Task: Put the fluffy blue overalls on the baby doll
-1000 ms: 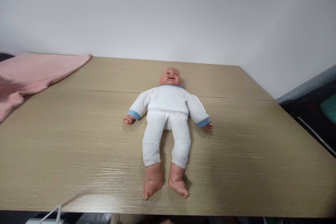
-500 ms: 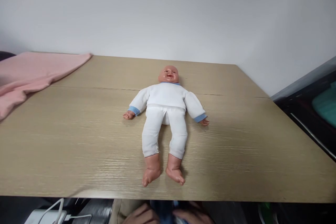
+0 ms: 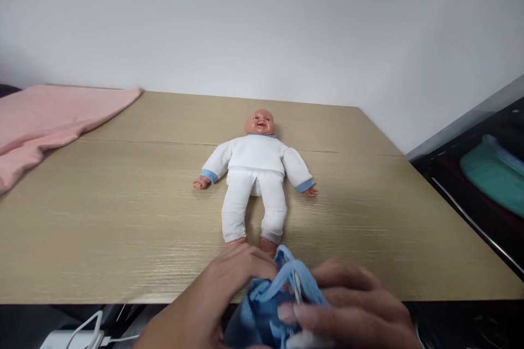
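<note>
A baby doll in a white top with blue cuffs and white trousers lies on its back on the wooden table, feet toward me. In front of its feet, over the near table edge, I hold a blue cloth piece with light-blue trim; its exact kind is unclear. My left hand is closed on its left side and hides the doll's feet in part. From the right, my right hand grips the trim, thumb and fingers around it. A bit of white shows low in the cloth bundle.
A pink blanket lies at the table's left side. To the right stands a dark case or shelf with a green cloth in it. Below the front edge at left are a white box and white cable. A wall rises behind.
Both hands have come up from below the table edge with the blue cloth piece, now in front of the doll's feet. The view has shifted slightly; the doll lies as before.
</note>
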Demonstrator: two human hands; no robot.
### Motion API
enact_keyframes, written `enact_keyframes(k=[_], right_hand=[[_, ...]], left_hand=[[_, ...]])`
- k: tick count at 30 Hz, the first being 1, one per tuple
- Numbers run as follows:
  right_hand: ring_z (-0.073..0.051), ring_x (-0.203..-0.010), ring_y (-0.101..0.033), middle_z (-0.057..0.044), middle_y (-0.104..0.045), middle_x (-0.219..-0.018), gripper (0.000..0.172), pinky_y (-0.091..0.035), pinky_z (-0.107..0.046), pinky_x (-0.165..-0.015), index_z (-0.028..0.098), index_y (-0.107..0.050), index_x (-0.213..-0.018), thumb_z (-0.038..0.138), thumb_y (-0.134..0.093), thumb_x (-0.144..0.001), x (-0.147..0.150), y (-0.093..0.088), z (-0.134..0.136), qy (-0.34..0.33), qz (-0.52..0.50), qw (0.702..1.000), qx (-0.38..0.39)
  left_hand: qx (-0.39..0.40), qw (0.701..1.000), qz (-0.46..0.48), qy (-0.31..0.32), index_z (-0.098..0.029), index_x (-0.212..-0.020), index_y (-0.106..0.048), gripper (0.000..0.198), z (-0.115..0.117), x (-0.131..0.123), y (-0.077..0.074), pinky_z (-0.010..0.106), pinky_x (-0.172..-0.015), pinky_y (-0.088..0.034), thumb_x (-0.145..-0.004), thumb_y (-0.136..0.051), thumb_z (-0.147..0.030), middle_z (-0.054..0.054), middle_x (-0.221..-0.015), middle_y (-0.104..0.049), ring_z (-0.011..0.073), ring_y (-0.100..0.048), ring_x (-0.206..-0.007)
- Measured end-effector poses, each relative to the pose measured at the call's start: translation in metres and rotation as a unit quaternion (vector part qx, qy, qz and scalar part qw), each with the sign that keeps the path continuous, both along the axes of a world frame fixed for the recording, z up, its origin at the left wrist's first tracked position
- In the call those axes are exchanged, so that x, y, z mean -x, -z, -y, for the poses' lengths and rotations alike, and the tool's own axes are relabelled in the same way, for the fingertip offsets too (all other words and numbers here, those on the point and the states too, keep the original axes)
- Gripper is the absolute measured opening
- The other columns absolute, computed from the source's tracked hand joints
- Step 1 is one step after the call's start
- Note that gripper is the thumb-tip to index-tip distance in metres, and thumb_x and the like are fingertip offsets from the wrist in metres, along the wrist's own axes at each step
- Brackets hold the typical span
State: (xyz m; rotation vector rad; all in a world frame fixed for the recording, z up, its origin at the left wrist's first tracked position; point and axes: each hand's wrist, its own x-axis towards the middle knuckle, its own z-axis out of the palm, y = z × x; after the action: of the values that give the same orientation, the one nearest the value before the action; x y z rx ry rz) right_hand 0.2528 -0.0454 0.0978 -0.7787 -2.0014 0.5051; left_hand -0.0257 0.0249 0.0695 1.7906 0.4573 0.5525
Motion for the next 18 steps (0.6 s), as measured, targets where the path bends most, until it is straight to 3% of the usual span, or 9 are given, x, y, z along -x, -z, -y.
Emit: enact_keyframes(k=[4,8,14,18], right_hand=[[-0.017,-0.103,-0.084,0.003,-0.087,-0.124,0.050,-0.066,-0.021,-0.095,0.040,-0.067,-0.149,0.025,-0.078,-0.103,0.001,-0.017,-0.014,0.113,-0.030,0.985,0.128],[-0.019,-0.104,-0.083,0.000,-0.083,-0.125,0.040,-0.067,-0.024,-0.086,0.039,-0.065,-0.147,0.036,-0.072,-0.108,-0.002,-0.020,-0.031,0.125,-0.054,0.954,0.267],[-0.030,-0.131,-0.073,-0.005,-0.075,-0.145,0.044,-0.062,-0.042,-0.106,0.039,-0.068,-0.147,0.053,-0.074,-0.105,-0.014,-0.025,-0.051,0.159,0.044,0.935,0.315],[-0.035,-0.144,-0.065,-0.005,-0.065,-0.161,0.073,-0.056,-0.049,-0.116,0.043,-0.054,-0.162,0.061,-0.083,-0.097,-0.022,-0.034,-0.056,0.118,0.105,0.935,0.317]], left_hand=[[0.084,0.996,0.008,-0.035,-0.031,-0.127,-0.065,0.031,-0.015,-0.018,-0.015,0.030,-0.100,-0.052,-0.102,-0.081,-0.041,0.002,-0.116,-0.067,0.0210,-0.063,-0.108],[0.108,0.990,0.009,-0.086,-0.028,-0.115,-0.066,0.016,-0.030,-0.019,-0.015,0.025,-0.086,-0.048,-0.110,-0.070,-0.042,0.000,-0.101,-0.059,0.0164,-0.057,-0.094],[0.053,0.974,0.044,-0.215,-0.026,-0.104,-0.067,0.018,-0.055,-0.010,-0.020,0.023,-0.076,-0.045,-0.112,-0.068,-0.042,-0.001,-0.093,-0.058,0.0147,-0.055,-0.086],[0.015,0.964,0.106,-0.242,-0.027,-0.104,-0.066,0.013,-0.064,0.001,-0.012,0.025,-0.079,-0.046,-0.111,-0.068,-0.036,0.000,-0.093,-0.059,0.0157,-0.056,-0.086]])
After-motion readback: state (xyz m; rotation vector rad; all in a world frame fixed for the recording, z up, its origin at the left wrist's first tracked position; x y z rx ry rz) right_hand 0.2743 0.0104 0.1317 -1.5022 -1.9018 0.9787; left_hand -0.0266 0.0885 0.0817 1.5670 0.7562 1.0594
